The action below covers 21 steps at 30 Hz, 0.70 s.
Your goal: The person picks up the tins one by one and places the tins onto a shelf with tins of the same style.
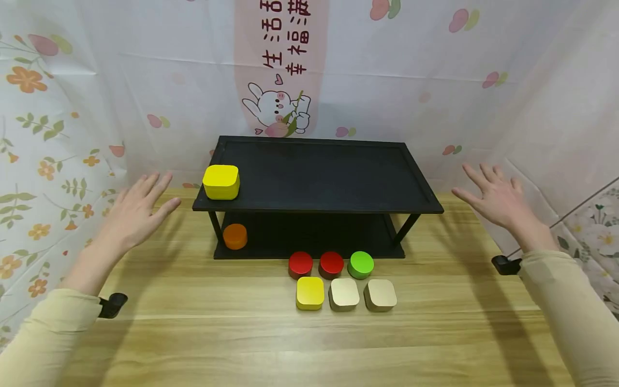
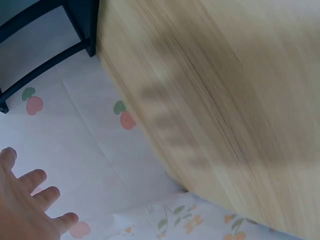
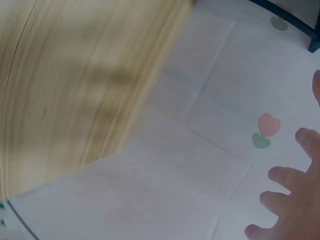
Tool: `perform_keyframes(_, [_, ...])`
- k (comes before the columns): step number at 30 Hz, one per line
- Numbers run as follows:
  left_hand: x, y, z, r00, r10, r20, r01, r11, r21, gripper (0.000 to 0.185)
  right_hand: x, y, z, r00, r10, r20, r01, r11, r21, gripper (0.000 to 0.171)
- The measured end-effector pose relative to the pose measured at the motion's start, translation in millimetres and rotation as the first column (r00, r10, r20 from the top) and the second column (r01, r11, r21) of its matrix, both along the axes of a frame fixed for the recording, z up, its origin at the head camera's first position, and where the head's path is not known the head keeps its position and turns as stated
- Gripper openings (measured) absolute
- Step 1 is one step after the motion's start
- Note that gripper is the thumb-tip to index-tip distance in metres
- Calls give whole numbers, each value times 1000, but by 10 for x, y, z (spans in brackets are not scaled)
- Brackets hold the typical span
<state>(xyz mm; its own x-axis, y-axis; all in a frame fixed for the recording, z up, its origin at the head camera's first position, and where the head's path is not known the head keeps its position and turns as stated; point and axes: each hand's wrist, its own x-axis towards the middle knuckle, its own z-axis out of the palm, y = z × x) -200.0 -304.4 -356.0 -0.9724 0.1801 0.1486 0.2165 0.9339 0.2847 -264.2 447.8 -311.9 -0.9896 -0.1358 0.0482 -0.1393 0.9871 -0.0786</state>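
Observation:
My left hand [image 1: 135, 212] is held above the table to the left of a black two-level shelf [image 1: 314, 177], fingers spread, with nothing in it. On the other side, my right hand [image 1: 500, 199] hovers right of the shelf, its fingers likewise apart and holding nothing. A yellow rounded-square block [image 1: 221, 183] sits on the upper level at the front left corner. Below it, an orange round block [image 1: 235, 236] stands on the lower level. In front of the shelf are two red round blocks [image 1: 301, 265], a green round block [image 1: 360, 264], another yellow block [image 1: 310, 293] and two cream blocks [image 1: 344, 294].
The wooden table [image 1: 232, 344] carries the shelf near its back edge. Patterned cloth [image 1: 184, 91] hangs behind and along both sides. A black strap piece shows at each wrist. The shelf legs [image 1: 407, 228] slant between the two levels.

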Motion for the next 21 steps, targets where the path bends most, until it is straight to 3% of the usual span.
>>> perform_keyframes(12, [104, 85, -126, 998, 6, -55, 3, 986, 167, 69, 70, -94, -119, 999, -29, -42, 19, 972, -234, 78])
perform_keyframes(21, [134, 167, -198, 996, 13, -85, 13, 955, 297, 65, 163, -162, -120, 996, -66, -64, 39, 934, -355, 72])
